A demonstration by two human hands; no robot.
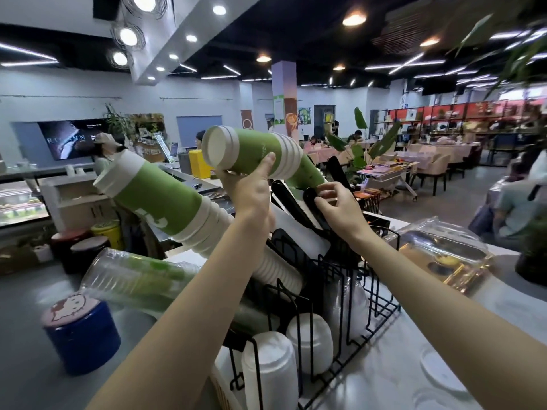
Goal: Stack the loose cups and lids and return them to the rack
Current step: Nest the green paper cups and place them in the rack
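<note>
Green-and-white paper cup stack [251, 153] held tilted above the black wire rack [334, 294], gripped by left hand [251, 187]; right hand [334, 199] pinches black lids [299, 202] (rack's far end); longer cup stack [165, 199] leans alongside.

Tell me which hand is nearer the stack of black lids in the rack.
Right. The right hand has its fingertips on the top of the black lid stack; the left hand is beside it, up to the left, gripping the green paper cup stack.
</note>
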